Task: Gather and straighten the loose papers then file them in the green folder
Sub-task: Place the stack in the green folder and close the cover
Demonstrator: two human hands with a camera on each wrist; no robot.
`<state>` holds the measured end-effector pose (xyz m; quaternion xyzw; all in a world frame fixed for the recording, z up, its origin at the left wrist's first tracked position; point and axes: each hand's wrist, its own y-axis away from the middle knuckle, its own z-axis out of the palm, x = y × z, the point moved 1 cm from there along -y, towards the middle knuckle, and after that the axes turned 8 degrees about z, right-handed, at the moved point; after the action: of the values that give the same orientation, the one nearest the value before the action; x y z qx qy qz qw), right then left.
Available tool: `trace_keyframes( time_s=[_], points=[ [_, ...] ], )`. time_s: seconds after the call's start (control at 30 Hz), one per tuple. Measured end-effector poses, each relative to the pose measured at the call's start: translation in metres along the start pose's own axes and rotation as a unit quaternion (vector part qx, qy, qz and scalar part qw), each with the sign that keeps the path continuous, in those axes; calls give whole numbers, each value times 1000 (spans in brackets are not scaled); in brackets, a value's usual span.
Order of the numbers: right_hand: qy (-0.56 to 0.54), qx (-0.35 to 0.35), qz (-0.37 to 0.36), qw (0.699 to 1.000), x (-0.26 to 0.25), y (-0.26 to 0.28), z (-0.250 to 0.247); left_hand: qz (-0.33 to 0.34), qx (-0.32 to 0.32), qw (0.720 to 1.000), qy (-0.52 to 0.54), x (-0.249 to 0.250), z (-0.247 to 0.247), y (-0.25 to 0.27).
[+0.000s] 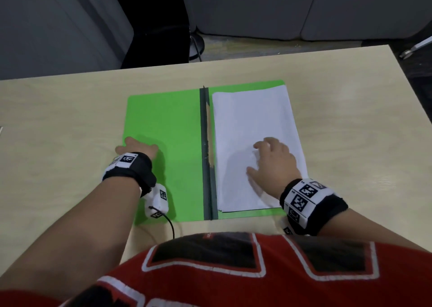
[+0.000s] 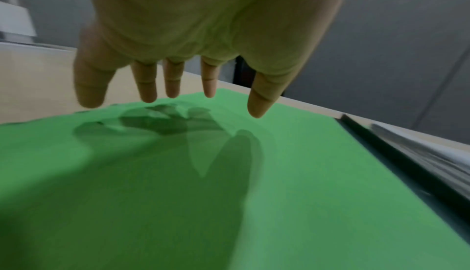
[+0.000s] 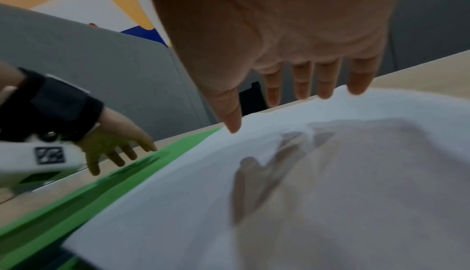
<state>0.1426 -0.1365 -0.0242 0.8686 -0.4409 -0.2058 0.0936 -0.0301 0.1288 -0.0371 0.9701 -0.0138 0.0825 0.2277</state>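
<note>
The green folder [image 1: 163, 124] lies open flat on the table, a dark spine [image 1: 207, 147] down its middle. A squared stack of white papers [image 1: 247, 119] rests on its right half. My left hand [image 1: 136, 148] hovers over the folder's left outer edge with fingers straight and spread, a shadow beneath it on the green cover [image 2: 279, 174] in the left wrist view. My right hand [image 1: 271, 159] is spread just above the lower part of the papers [image 3: 330, 194], fingers straight; whether it touches them I cannot tell. Neither hand holds anything.
The light wooden table [image 1: 58, 119] has bare surface left, right and behind the folder. Grey partitions [image 1: 257, 7] and a dark gap stand beyond the far edge. A cable [image 1: 171, 225] runs from my left wrist camera near the table's front edge.
</note>
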Motion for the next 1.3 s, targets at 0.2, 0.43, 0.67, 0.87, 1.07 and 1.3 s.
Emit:
trace_keyframes(
  time_s=[0.2,0.43,0.67,0.87,1.07,1.3],
  points=[
    [63,-113,-33,991,-33,11,31,-38,-37,998,19,-25,-12,-42],
    [100,-125,21,987,-51,6,38,-51,-61,992,93,-35,-21,-58],
    [95,-129,37,986,-51,3,40,26,-12,996,79,-30,-46,-42],
    [97,-132,24,986,-50,6,35,139,45,986,78,-12,-90,12],
    [88,-113,-41,989,-35,11,28,263,59,960,74,19,-123,101],
    [10,-69,-35,997,10,16,9,346,18,933,102,47,-124,177]
  ],
)
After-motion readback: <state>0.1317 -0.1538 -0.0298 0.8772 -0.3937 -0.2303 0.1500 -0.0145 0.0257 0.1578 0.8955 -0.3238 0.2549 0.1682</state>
